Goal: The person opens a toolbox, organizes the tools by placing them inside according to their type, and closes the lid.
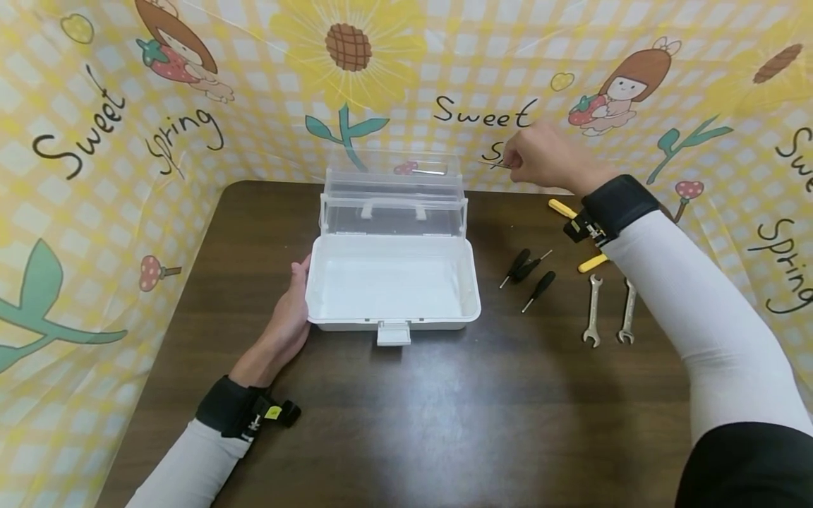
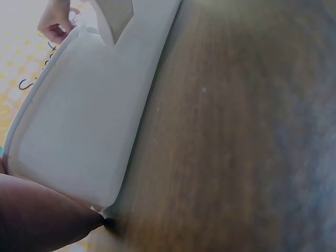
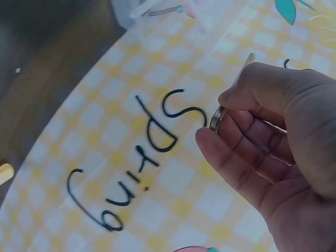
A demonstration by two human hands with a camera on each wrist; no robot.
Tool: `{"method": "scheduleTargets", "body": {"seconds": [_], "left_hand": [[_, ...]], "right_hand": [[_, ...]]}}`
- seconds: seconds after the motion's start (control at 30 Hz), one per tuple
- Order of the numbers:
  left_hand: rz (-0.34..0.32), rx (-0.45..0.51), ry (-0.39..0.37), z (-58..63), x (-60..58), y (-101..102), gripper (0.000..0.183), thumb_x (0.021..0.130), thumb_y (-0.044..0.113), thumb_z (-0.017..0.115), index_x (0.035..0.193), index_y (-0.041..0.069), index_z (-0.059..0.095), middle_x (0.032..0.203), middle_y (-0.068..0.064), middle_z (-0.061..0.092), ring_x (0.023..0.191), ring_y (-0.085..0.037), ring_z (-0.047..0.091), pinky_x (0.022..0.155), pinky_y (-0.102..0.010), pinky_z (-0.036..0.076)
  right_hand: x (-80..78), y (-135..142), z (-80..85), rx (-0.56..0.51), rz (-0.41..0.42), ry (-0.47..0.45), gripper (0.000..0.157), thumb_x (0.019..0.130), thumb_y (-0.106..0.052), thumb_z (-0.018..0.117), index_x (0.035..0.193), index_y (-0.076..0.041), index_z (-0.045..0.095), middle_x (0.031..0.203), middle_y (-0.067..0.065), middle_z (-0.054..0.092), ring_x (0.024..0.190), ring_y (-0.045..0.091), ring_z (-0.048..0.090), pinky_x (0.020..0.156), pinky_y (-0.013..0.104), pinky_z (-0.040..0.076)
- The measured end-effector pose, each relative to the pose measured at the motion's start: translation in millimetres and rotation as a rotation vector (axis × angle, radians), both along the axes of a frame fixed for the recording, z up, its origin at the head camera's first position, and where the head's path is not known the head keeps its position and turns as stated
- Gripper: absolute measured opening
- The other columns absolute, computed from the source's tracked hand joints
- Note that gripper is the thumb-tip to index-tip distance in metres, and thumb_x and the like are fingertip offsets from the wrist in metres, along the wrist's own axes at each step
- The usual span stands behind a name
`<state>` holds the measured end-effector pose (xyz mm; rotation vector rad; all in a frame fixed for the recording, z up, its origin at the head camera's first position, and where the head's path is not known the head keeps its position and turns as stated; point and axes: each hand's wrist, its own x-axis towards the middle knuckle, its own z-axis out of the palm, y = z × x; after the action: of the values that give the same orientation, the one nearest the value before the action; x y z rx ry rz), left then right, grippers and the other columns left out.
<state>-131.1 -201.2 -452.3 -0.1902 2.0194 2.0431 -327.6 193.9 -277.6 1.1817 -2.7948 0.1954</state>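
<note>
A white toolbox [image 1: 394, 326] stands on the table, its clear lid [image 1: 394, 185] raised at the back and its front latch [image 1: 394, 334] hanging down. My left hand [image 1: 293, 310] rests against the box's left end with its fingers extended; its far fingers are partly hidden. Beyond the lid's right side, my right hand [image 1: 540, 156] is raised and pinches a thin metal rod [image 3: 249, 62] between thumb and fingers. The rod looks bent near the fingertips, like a hex key, but most of it is covered. A similar thin metal piece [image 1: 429, 169] lies in the clear lid.
Several black-handled screwdrivers [image 1: 538, 291] lie right of the box. Farther right are two open-end wrenches [image 1: 593, 310] and a tool with yellow handles [image 1: 592, 264], partly behind the right wrist. A patterned yellow cloth [image 1: 394, 77] rises behind the table [image 1: 444, 423].
</note>
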Motion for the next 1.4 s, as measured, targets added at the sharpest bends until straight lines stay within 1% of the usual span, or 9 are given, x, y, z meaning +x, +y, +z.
{"method": "scheduleTargets", "body": {"seconds": [0.1,0.23,0.3,0.43,0.6,0.9,1.0,1.23,1.4], "left_hand": [[0.002,0.008,0.009,0.7,-0.6,0.9,0.079,0.09,0.074,0.016,0.159,0.036,0.004,0.166,0.011,0.004,0.148,-0.009,0.005,0.12,-0.042,0.01],[0.005,0.015,0.016,1.5,-1.7,2.0,0.081,0.09,0.074,0.016,0.159,0.035,0.004,0.166,0.011,0.004,0.148,-0.008,0.005,0.119,-0.041,0.01],[0.007,0.02,0.012,1.4,-1.7,2.2,0.08,0.09,0.074,0.016,0.159,0.035,0.004,0.165,0.012,0.004,0.148,-0.007,0.006,0.119,-0.04,0.011],[0.013,0.034,0.017,0.1,-0.7,1.0,0.079,0.091,0.073,0.017,0.159,0.035,0.003,0.165,0.012,0.004,0.148,-0.007,0.006,0.119,-0.039,0.011],[0.01,0.045,0.035,-1.1,-0.1,0.4,0.078,0.092,0.071,0.018,0.159,0.034,0.004,0.165,0.012,0.005,0.148,-0.007,0.008,0.119,-0.04,0.012],[0.005,0.047,0.042,-2.3,0.6,2.7,0.075,0.093,0.07,0.018,0.159,0.036,0.004,0.165,0.013,0.006,0.148,-0.007,0.009,0.119,-0.04,0.012],[0.0,0.049,0.036,-4.3,0.9,3.3,0.072,0.095,0.068,0.018,0.158,0.037,0.004,0.165,0.014,0.004,0.148,-0.006,0.007,0.119,-0.04,0.011],[0.004,0.036,0.016,-5.8,1.7,4.1,0.066,0.099,0.062,0.018,0.158,0.038,0.003,0.165,0.015,0.002,0.148,-0.006,0.005,0.12,-0.039,0.01],[0.011,0.04,0.038,-4.6,0.8,3.5,0.066,0.1,0.06,0.019,0.159,0.035,0.004,0.165,0.014,0.003,0.148,-0.006,0.005,0.12,-0.039,0.009]], "right_hand": [[-0.2,-8.5,7.2,0.014,-0.008,0.019,0.005,0.075,-0.001,0.065,0.077,-0.002,0.07,0.07,0.009,0.064,0.063,0.023,0.054,0.06,0.036,0.043],[-0.4,-22.0,14.5,0.038,-0.013,0.045,0.007,0.073,-0.001,0.062,0.068,-0.006,0.062,0.062,0.005,0.051,0.058,0.022,0.042,0.055,0.034,0.032],[-0.9,-29.1,16.8,0.037,-0.006,0.044,0.008,0.073,0.0,0.061,0.068,-0.006,0.062,0.062,0.005,0.05,0.059,0.022,0.039,0.056,0.034,0.03],[-3.5,-44.3,18.4,0.015,0.016,0.006,0.01,0.075,0.001,0.061,0.078,-0.003,0.07,0.071,0.009,0.062,0.066,0.023,0.049,0.064,0.036,0.04],[-8.5,-60.1,12.8,0.001,0.021,-0.039,0.014,0.076,0.002,0.06,0.084,-0.002,0.071,0.077,0.009,0.065,0.072,0.022,0.052,0.07,0.036,0.042],[-15.1,-78.0,1.1,0.007,0.037,-0.059,0.014,0.075,0.006,0.055,0.074,-0.004,0.065,0.07,0.007,0.054,0.069,0.023,0.043,0.066,0.033,0.034],[-17.1,-81.5,-2.9,0.013,0.037,-0.075,0.014,0.074,0.006,0.054,0.068,-0.006,0.059,0.066,0.006,0.046,0.065,0.022,0.037,0.064,0.033,0.03],[-22.3,-87.4,-13.7,0.006,0.024,-0.108,0.015,0.075,0.007,0.057,0.069,-0.006,0.061,0.069,0.005,0.048,0.067,0.022,0.038,0.066,0.032,0.033],[-29.2,-94.3,-19.7,0.005,0.023,-0.122,0.017,0.074,0.008,0.054,0.065,-0.006,0.056,0.066,0.005,0.044,0.065,0.022,0.035,0.064,0.032,0.03]]}}
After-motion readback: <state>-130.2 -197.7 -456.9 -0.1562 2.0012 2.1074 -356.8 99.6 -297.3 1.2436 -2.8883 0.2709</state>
